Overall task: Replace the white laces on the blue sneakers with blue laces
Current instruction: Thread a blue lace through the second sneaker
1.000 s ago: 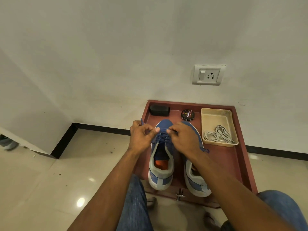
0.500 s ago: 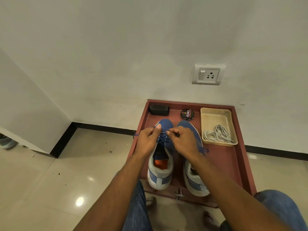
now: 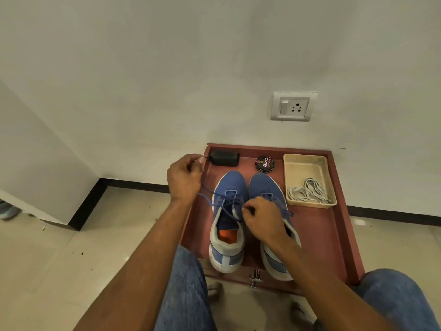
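A person kneels over a shallow red-brown tray (image 3: pixel 331 225) on a tiled floor (image 3: pixel 71 259) against a white wall, seen from above through a head camera. Two blue sneakers stand side by side in the tray, toes toward the wall. The left hand (image 3: pixel 185 179) is raised beside the tray's left edge, its grip pinching one end of a blue lace (image 3: pixel 208 192) and drawing it taut, up and away from the left sneaker (image 3: pixel 229 211). The right hand (image 3: pixel 261 220) rests over the gap between the shoes, its grip pinching the other part of the same lace near the upper eyelets. Blue lace criss-crosses the left sneaker's eyelets, so threading there looks nearly finished, with tightening and tying probably left. The right sneaker (image 3: pixel 267 187) also shows blue lace, with a loose end trailing off its right side; the hand hides much of it, so whether it is tied cannot be told. The white laces (image 3: pixel 309 192) lie in a loose bundle in a cream plastic basket (image 3: pixel 303 161) at the tray's far right corner, already off both shoes. A round tin of polish (image 3: pixel 265 164) and a black box (image 3: pixel 224 158) sit along the tray's far edge.
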